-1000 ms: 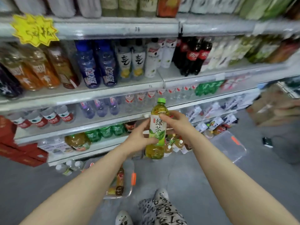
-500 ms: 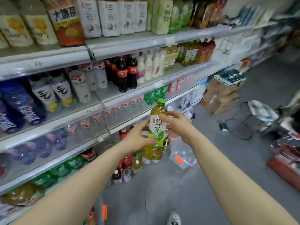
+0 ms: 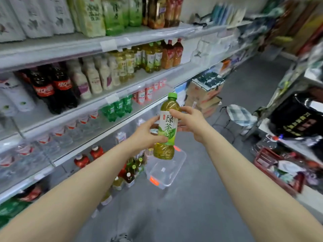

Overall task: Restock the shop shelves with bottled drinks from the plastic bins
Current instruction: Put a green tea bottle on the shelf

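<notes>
My left grip [image 3: 145,135] wraps the lower label of a tea bottle [image 3: 167,126] from the left, and my right grip [image 3: 190,123] holds its shoulder from the right. The bottle is nearly upright, green cap [image 3: 172,95] on top, in front of the shelves [image 3: 122,95]. Below it, a clear bin [image 3: 174,165] sits on the floor [image 3: 174,215], near a cluster of bottles [image 3: 129,177]. A red basket [image 3: 272,165] sits far right.

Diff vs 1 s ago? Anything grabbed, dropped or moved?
The head camera swung right along the aisle. The cola bottles slid to frame left, and the cardboard boxes and red basket now show at right. Nothing was taken hold of or let go. Unchanged: the left hand and right hand still hold the green tea bottle upright in front of the shelves.
</notes>
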Demonstrator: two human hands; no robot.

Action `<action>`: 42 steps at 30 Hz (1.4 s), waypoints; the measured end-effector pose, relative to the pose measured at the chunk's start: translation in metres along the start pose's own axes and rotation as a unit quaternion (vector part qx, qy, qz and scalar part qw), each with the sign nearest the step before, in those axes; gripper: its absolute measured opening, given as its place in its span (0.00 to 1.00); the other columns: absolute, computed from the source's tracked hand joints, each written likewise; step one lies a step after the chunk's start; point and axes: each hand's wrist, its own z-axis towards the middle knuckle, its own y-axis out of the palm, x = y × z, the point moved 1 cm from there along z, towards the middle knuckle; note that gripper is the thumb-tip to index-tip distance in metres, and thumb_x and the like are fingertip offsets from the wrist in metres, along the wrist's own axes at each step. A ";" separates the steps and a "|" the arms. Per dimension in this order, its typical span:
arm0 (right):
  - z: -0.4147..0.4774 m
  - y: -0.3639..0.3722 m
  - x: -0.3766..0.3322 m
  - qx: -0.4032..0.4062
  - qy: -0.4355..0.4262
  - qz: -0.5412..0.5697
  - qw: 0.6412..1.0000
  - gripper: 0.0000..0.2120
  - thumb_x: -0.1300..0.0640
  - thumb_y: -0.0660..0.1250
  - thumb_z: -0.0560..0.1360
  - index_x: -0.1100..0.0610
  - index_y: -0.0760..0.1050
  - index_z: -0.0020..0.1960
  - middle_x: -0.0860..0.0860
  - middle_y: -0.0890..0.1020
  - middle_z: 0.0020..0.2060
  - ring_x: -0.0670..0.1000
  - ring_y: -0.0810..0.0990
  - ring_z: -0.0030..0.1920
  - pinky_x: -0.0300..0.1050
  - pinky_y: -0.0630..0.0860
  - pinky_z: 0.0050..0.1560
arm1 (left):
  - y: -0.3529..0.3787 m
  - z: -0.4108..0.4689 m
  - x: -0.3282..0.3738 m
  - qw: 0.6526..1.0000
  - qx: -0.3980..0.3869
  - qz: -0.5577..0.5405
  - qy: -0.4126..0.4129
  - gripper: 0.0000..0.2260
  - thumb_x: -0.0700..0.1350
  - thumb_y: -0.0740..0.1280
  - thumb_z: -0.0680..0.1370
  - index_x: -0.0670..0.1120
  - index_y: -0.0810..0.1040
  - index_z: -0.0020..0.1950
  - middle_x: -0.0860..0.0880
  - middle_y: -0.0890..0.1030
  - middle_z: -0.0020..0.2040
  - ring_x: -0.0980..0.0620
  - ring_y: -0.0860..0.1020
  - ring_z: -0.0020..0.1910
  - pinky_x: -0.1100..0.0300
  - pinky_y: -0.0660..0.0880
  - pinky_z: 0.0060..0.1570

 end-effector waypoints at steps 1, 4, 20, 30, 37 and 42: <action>0.006 -0.013 0.000 0.005 0.000 0.007 1.000 0.09 0.54 0.75 0.75 0.51 0.75 0.50 0.53 0.85 0.42 0.48 0.85 0.33 0.42 0.80 0.32 | 0.009 0.012 0.004 1.000 -0.004 0.001 0.003 0.37 0.34 0.75 0.71 0.56 0.66 0.75 0.47 0.78 0.61 0.47 0.84 0.50 0.50 0.82 0.45; 0.026 -0.048 0.001 0.018 -0.004 0.010 1.000 0.10 0.55 0.75 0.75 0.53 0.76 0.53 0.52 0.86 0.42 0.49 0.85 0.34 0.43 0.82 0.34 | 0.033 0.048 0.012 1.000 -0.018 0.006 0.001 0.36 0.35 0.75 0.71 0.57 0.67 0.74 0.48 0.78 0.61 0.47 0.84 0.51 0.54 0.81 0.42; 0.202 -0.184 -0.003 0.027 0.004 0.004 1.000 0.21 0.55 0.75 0.75 0.59 0.74 0.65 0.56 0.85 0.50 0.50 0.86 0.40 0.43 0.82 0.37 | 0.103 0.255 0.043 0.999 -0.032 -0.006 0.002 0.35 0.35 0.74 0.72 0.59 0.66 0.72 0.53 0.77 0.58 0.52 0.83 0.50 0.59 0.82 0.41; 0.315 -0.217 -0.026 -0.054 -0.017 0.005 0.998 0.11 0.56 0.74 0.75 0.53 0.76 0.55 0.55 0.86 0.47 0.56 0.86 0.45 0.53 0.84 0.49 | 0.106 0.347 0.060 0.999 0.044 -0.011 0.002 0.36 0.34 0.74 0.72 0.56 0.65 0.74 0.51 0.77 0.59 0.55 0.84 0.45 0.62 0.79 0.39; 0.387 -0.201 -0.028 -0.163 -0.021 -0.038 0.986 0.18 0.55 0.77 0.73 0.57 0.78 0.60 0.58 0.87 0.47 0.56 0.86 0.44 0.56 0.82 0.49 | 0.096 0.377 0.047 0.987 0.160 -0.027 -0.013 0.36 0.37 0.76 0.71 0.59 0.65 0.71 0.55 0.77 0.59 0.58 0.83 0.46 0.63 0.79 0.41; 0.414 -0.172 -0.031 -0.210 -0.026 -0.059 0.976 0.19 0.54 0.77 0.73 0.55 0.77 0.61 0.56 0.86 0.48 0.51 0.86 0.44 0.45 0.82 0.40 | 0.073 0.385 0.033 0.978 0.205 -0.026 -0.032 0.36 0.38 0.77 0.70 0.60 0.64 0.70 0.54 0.78 0.61 0.54 0.83 0.51 0.59 0.80 0.44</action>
